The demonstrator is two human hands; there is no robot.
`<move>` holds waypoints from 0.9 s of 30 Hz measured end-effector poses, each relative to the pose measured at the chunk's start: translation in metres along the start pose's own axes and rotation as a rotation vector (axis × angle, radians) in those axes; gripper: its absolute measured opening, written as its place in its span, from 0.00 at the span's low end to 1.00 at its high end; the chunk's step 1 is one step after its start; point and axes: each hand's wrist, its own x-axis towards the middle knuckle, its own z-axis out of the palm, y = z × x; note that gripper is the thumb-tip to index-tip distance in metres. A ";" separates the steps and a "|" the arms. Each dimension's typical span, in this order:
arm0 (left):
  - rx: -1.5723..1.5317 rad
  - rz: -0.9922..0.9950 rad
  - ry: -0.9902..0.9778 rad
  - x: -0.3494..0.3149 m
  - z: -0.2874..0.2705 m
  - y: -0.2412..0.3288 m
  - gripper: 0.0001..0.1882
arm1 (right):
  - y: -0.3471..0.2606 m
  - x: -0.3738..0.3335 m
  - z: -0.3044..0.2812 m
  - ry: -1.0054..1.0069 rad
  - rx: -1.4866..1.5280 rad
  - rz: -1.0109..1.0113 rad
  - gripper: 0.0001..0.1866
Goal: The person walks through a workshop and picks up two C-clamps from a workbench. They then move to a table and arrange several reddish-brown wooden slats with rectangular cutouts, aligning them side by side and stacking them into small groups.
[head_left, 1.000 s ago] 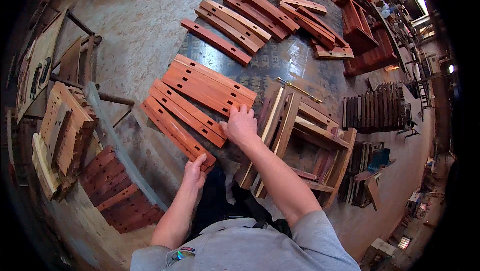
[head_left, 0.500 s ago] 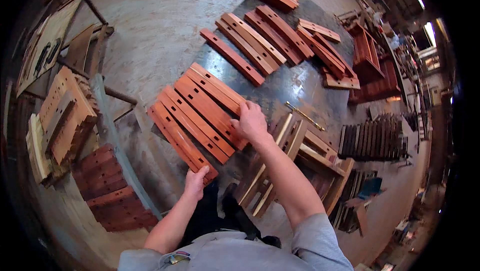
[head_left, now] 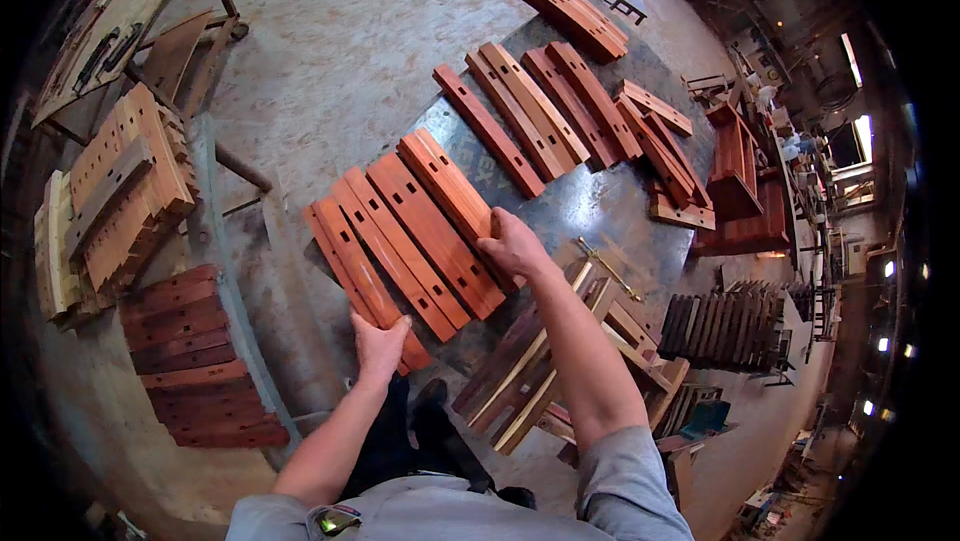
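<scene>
Several reddish-brown wooden slats with small rectangular mortises lie side by side, fanned out in front of me on the metal-topped table [head_left: 580, 193]. My left hand [head_left: 379, 346] grips the leftmost slat [head_left: 345, 253] near its close end, thumb on one edge and fingers at the other. My right hand [head_left: 517, 245] is closed on the right edge of the rightmost slat [head_left: 447, 184], towards its near end; some fingertips are hidden. Between them lie a narrow slat [head_left: 398, 259] and a wider slat [head_left: 436, 233], neither held.
More mortised slats [head_left: 525, 106] lie farther along the table, with a stack [head_left: 572, 16] at its far end. A brass-coloured metal rod [head_left: 608, 269] and pale-edged boards [head_left: 530, 376] are to my right. Dark red slats [head_left: 200, 361] and a light wood stack [head_left: 130, 201] stand left.
My left hand has shifted up its slat from the end corner. A gap has opened between the rightmost slat and the wide one beside it. The whole view has shifted slightly.
</scene>
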 end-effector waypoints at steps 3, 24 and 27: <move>-0.020 -0.001 -0.014 -0.007 -0.002 0.014 0.41 | 0.016 0.001 0.002 -0.024 0.382 0.103 0.29; -0.420 0.039 -0.079 -0.016 0.036 0.060 0.40 | -0.025 -0.060 0.067 0.332 -0.022 -0.312 0.33; -0.230 0.071 -0.103 -0.012 0.040 0.054 0.36 | -0.026 -0.062 0.076 0.358 -0.039 -0.284 0.34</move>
